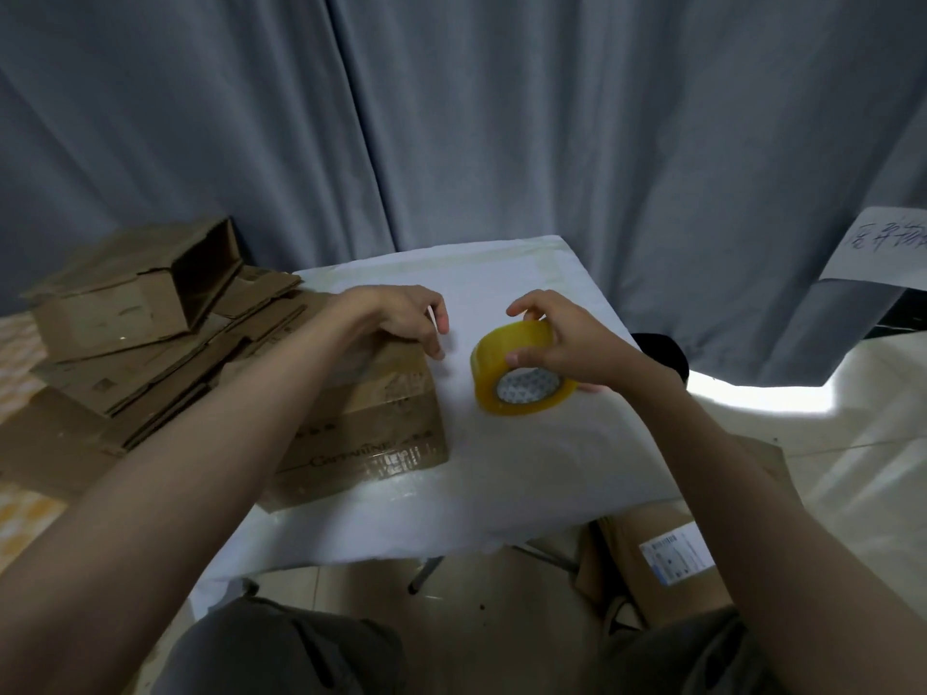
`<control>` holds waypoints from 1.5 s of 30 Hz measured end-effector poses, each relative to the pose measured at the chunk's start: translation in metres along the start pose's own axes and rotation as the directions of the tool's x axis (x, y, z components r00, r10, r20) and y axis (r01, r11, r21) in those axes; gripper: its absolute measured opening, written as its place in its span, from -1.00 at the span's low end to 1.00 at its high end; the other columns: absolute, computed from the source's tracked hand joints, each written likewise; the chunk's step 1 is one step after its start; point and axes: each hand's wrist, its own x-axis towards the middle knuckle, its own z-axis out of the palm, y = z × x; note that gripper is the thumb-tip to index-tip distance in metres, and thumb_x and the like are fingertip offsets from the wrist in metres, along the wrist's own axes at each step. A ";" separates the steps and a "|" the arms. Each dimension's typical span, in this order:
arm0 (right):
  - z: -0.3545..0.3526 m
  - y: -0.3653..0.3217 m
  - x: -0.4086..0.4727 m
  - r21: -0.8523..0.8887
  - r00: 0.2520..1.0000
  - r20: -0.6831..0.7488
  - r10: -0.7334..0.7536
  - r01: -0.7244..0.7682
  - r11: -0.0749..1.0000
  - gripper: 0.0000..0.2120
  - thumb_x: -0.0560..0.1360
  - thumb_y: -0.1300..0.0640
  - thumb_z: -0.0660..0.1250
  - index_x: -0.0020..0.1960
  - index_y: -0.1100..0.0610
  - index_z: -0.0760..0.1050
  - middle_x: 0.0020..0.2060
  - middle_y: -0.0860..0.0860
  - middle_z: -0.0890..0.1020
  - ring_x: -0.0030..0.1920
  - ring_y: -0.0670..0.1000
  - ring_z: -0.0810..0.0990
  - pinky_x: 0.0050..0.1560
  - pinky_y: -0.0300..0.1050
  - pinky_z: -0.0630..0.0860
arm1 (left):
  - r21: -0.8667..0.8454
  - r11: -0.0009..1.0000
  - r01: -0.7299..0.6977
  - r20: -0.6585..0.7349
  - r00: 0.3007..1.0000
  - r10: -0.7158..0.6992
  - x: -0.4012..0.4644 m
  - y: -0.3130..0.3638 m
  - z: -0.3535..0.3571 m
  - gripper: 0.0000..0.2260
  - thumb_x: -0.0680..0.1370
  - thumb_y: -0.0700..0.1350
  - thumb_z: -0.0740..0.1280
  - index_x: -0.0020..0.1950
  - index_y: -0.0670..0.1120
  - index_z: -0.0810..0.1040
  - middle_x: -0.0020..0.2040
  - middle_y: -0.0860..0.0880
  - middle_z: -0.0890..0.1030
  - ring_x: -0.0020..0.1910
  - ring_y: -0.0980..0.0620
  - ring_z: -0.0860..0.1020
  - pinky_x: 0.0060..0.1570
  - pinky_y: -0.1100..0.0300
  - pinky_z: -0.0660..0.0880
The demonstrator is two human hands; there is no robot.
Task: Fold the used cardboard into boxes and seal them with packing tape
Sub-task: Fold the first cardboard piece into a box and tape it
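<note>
right hand (567, 338) grips tape roll (521, 368) | left hand (401, 318) curled, perhaps pinching tape, over box (371, 418)

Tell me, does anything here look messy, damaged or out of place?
Mostly the cardboard pile left of the white table: worn flattened pieces lie askew, with one half-opened box tipped on top. The box under the left hand carries old shiny tape. The right hand grips the tape roll; nothing spilled.
</note>
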 end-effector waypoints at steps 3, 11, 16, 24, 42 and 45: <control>-0.002 -0.005 -0.003 -0.063 0.995 0.005 0.103 -0.102 0.993 -0.44 0.43 -0.11 0.50 0.36 0.00 0.44 0.22 0.02 0.45 0.22 0.02 0.44 0.14 -0.14 0.38 | -0.011 0.998 -0.069 -0.161 0.985 0.067 0.002 0.002 0.007 -0.80 0.51 -0.24 0.42 0.04 0.01 0.52 0.13 -0.06 0.58 0.05 -0.04 0.54 0.13 0.07 0.55; -0.013 -0.003 -0.028 0.160 0.929 0.055 0.367 -0.371 0.915 -0.62 0.38 -0.10 0.51 0.06 0.12 0.58 0.01 0.09 0.63 0.04 0.10 0.60 0.04 0.07 0.58 | -0.037 0.959 -0.282 -0.423 0.874 0.241 -0.020 0.025 0.026 -0.79 0.53 0.04 0.45 0.09 -0.04 0.67 0.06 0.04 0.66 0.06 0.08 0.58 0.04 0.27 0.43; 0.009 0.002 -0.051 0.453 0.937 0.046 0.347 -0.329 0.829 -0.59 0.29 0.10 0.62 0.07 0.14 0.57 -0.08 0.11 0.67 -0.10 0.04 0.65 -0.07 0.03 0.59 | -0.067 0.959 -0.274 -0.306 0.921 0.242 -0.045 0.052 0.040 -0.44 0.36 0.25 0.53 0.26 0.01 0.62 0.10 0.13 0.61 0.08 0.14 0.51 -0.02 0.30 0.38; 0.046 -0.008 -0.067 0.490 0.944 -0.098 0.317 -0.231 0.841 -0.54 0.31 0.06 0.63 0.06 0.14 0.47 -0.20 0.02 0.59 -0.36 -0.22 0.59 -0.44 -0.37 0.47 | -0.044 0.967 -0.251 -0.453 0.868 0.205 -0.060 0.063 0.065 -0.43 0.34 0.13 0.60 0.29 -0.02 0.60 0.07 0.07 0.51 0.07 0.08 0.47 -0.21 0.29 0.31; 0.057 -0.010 -0.067 0.445 0.920 -0.193 0.340 -0.227 0.866 -0.52 0.37 -0.08 0.58 0.10 0.07 0.41 -0.17 -0.03 0.54 -0.17 -0.04 0.55 -0.25 -0.17 0.53 | -0.321 0.909 -0.266 -0.523 0.850 0.064 -0.068 0.086 0.074 -0.86 0.44 -0.18 0.55 -0.16 -0.02 0.61 -0.27 0.12 0.56 -0.24 0.11 0.57 -0.29 0.35 0.41; 0.055 -0.010 -0.070 0.433 0.923 -0.190 0.334 -0.227 0.873 -0.52 0.38 -0.09 0.56 0.13 0.07 0.42 -0.20 -0.08 0.51 -0.21 -0.11 0.52 -0.28 -0.23 0.44 | -0.345 0.899 -0.272 -0.513 0.856 0.062 -0.066 0.086 0.073 -0.86 0.45 -0.18 0.55 -0.19 -0.03 0.61 -0.27 0.11 0.58 -0.25 0.12 0.58 -0.30 0.37 0.41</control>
